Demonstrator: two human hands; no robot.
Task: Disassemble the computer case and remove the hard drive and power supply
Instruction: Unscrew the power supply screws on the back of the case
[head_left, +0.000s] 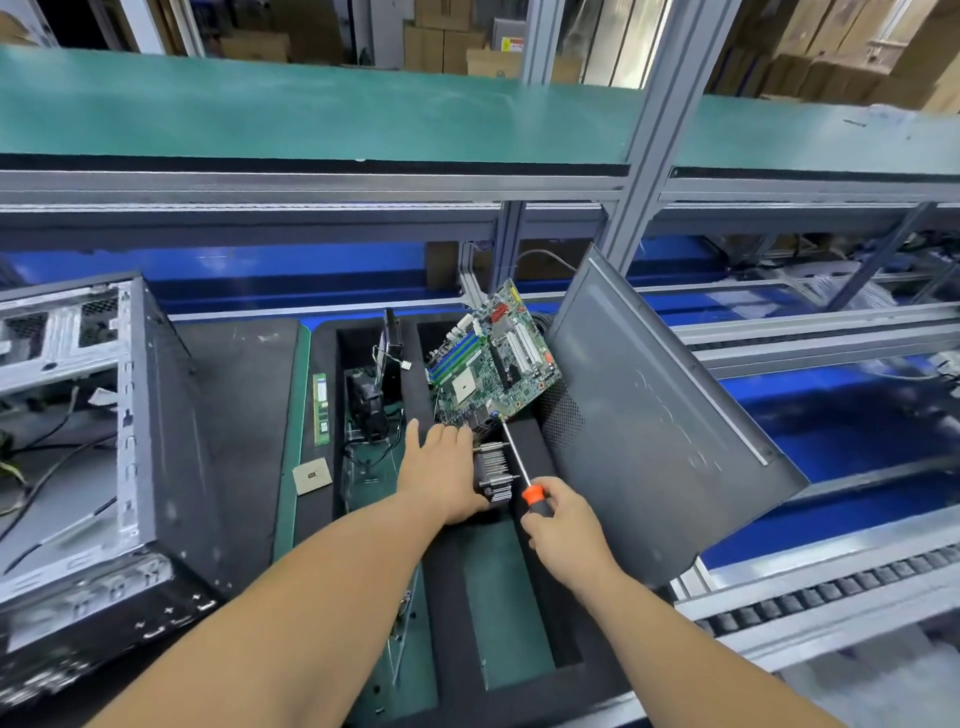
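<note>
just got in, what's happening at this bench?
A person is stripping a PC. The left hand rests on a finned heatsink in a foam tray; the right hand holds an orange-handled screwdriver, tip toward the motherboard leaning in the tray. The opened case sits left, its side panel propped right. A RAM stick and CPU lie beside the tray.

Green-matted workbench (287, 415), open computer case (78, 441), RAM stick (321, 409), CPU chip (311, 476)
</note>
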